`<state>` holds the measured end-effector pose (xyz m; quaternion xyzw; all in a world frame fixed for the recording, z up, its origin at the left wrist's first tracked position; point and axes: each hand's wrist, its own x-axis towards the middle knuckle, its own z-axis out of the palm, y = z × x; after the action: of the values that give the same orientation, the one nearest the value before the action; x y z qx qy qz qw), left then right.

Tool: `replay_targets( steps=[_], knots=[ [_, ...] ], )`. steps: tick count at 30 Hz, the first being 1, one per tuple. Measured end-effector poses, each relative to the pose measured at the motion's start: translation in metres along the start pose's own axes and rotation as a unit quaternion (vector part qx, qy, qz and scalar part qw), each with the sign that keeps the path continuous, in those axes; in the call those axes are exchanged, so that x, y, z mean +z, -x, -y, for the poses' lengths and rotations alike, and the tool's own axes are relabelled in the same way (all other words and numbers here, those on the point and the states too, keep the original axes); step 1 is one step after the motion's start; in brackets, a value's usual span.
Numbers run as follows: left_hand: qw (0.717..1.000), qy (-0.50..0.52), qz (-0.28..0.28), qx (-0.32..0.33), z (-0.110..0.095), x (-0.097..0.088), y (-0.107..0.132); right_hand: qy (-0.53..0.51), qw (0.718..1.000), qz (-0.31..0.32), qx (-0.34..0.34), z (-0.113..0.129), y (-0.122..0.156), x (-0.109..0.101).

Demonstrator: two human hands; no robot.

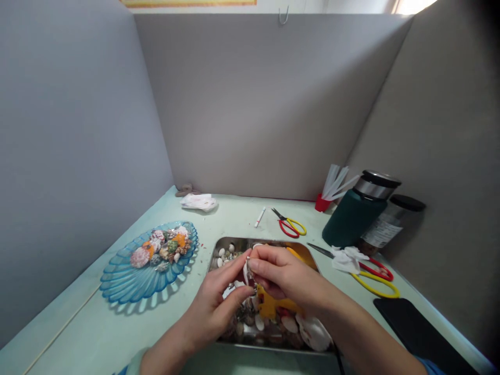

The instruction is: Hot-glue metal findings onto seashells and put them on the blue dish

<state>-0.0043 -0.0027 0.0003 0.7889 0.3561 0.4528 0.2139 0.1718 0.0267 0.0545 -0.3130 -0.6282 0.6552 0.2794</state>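
Over a metal tray (269, 346) of seashells, my left hand (219, 297) and my right hand (283, 273) meet fingertip to fingertip. Between them is a small whitish shell (246, 272), pinched from both sides and partly hidden by the fingers. Below my right hand lies a yellow glue gun (267, 304) among the shells. White oval shells (289, 324) and a large pale shell (314, 333) show near the tray's front edge.
To the left stands a blue scalloped glass dish (128, 284) with colourful shells (172, 246). Small scissors (289, 225), a white marker (260, 217), large scissors (375, 281), crumpled tissue (347, 258), a green bottle (355, 213), a jar (385, 229), a red cup (322, 203) with translucent sticks and a black phone (414, 328) lie around.
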Motion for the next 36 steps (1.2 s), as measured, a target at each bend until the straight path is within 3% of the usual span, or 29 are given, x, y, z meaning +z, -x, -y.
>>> replay_targets(
  steps=[9, 20, 26, 36],
  knots=[
    [1.0, -0.002, -0.002, -0.017, 0.0016, 0.0025, -0.0002, 0.159, 0.984, -0.074, -0.038, 0.0036, 0.0034, 0.0042],
    [0.999, 0.004, -0.015, -0.028, 0.0017, 0.0038, -0.0012, 0.119, 0.991, -0.032, -0.042, 0.0041, 0.0035, 0.0018],
    [0.999, -0.009, -0.024, -0.027, 0.0033, 0.0042, 0.0002, 0.171, 0.983, -0.054, -0.038, 0.0046, 0.0037, 0.0014],
    [0.999, -0.022, -0.031, -0.01, 0.0016, 0.0039, -0.0007, 0.172, 0.983, -0.051, -0.042, 0.0006, 0.0023, 0.0]
  ],
)
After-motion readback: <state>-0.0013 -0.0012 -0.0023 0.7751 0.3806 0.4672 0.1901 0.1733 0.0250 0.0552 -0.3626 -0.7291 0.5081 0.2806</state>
